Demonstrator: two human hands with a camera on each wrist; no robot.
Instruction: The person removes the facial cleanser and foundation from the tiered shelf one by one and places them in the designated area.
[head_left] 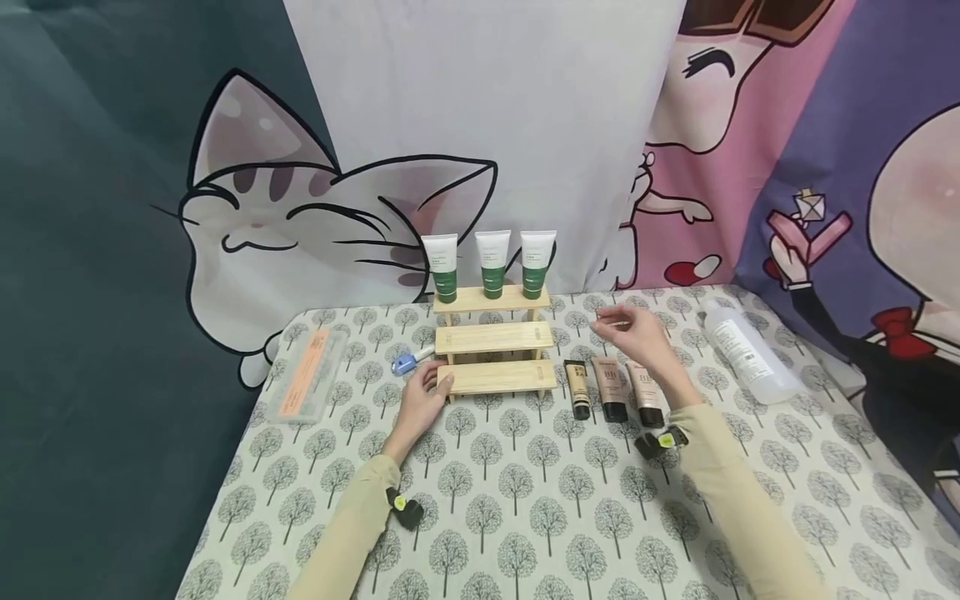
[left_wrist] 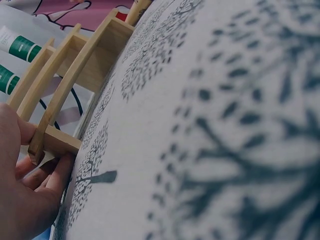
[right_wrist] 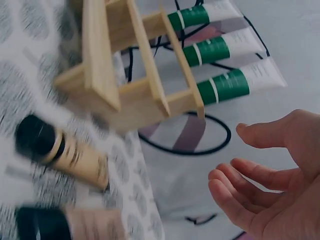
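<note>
A three-tier wooden display rack [head_left: 495, 377] stands at the back of the table. Three white-and-green squeeze tubes [head_left: 492, 265] stand in a row on its top tier, caps down. My left hand [head_left: 422, 400] grips the left end of the lowest tier, thumb over the board and fingers around the end leg, as the left wrist view shows [left_wrist: 35, 185]. To the right of the rack, my right hand [head_left: 636, 335] hovers with nothing in it, thumb apart from loosely bent fingers. Below it lie a small tan tube [head_left: 577, 388] and two pinkish BB cream tubes [head_left: 611, 388], black caps toward me.
A clear plastic case with an orange strip [head_left: 307, 375] lies at the left. Beside the rack's left side is a blue-and-white object [head_left: 405, 363], partly behind my left hand. A translucent bottle [head_left: 752, 354] lies at the right. Cartoon-printed cloth hangs behind the table.
</note>
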